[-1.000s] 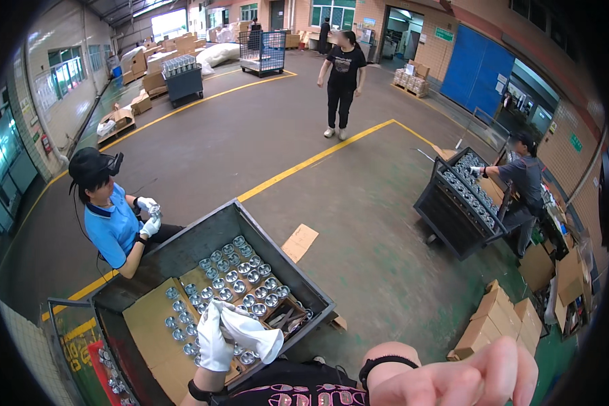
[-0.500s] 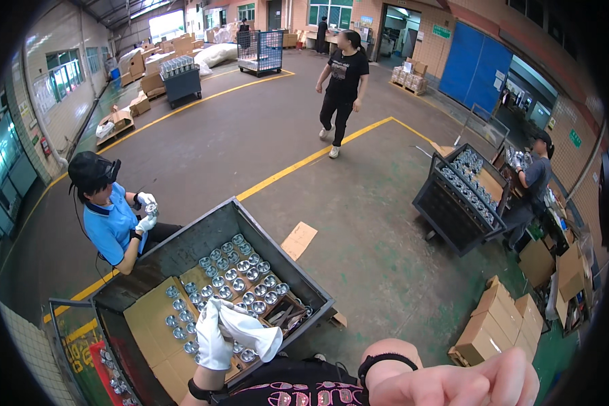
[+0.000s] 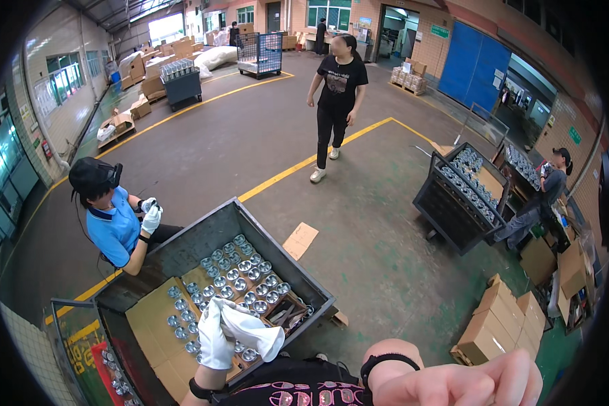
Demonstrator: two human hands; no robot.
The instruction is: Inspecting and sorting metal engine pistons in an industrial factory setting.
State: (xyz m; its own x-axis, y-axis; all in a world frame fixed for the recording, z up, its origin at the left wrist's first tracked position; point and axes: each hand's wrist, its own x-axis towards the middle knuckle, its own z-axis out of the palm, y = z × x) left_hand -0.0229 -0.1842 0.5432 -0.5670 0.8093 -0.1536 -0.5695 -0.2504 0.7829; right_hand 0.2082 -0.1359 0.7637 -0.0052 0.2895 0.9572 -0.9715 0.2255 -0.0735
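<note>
My left hand [image 3: 218, 338], in a white work glove, is closed around a loose white glove [image 3: 256, 333] whose end hangs to the right. Both are over the near side of a dark metal bin [image 3: 287, 271]. Beneath and beyond them, several shiny round metal parts [image 3: 240, 284] stand in rows on cardboard [image 3: 149, 318] inside the bin. My bare right hand [image 3: 477, 384] is close at the lower right, with a black band on its wrist. Its fingers are curled, and the lower edge cuts them off; whatever they may hold is hidden.
A person in a blue shirt [image 3: 111, 220] handles a small part beside the bin's left side. Another person in black [image 3: 338, 88] stands on the floor ahead. At right are a second parts bin [image 3: 453, 206], a worker in grey [image 3: 551, 186] and cardboard boxes [image 3: 494, 321].
The person in black has stepped nearer. At right, the worker in grey has shifted away from the second bin. My left hand still grips the loose glove, and my right hand has barely moved.
</note>
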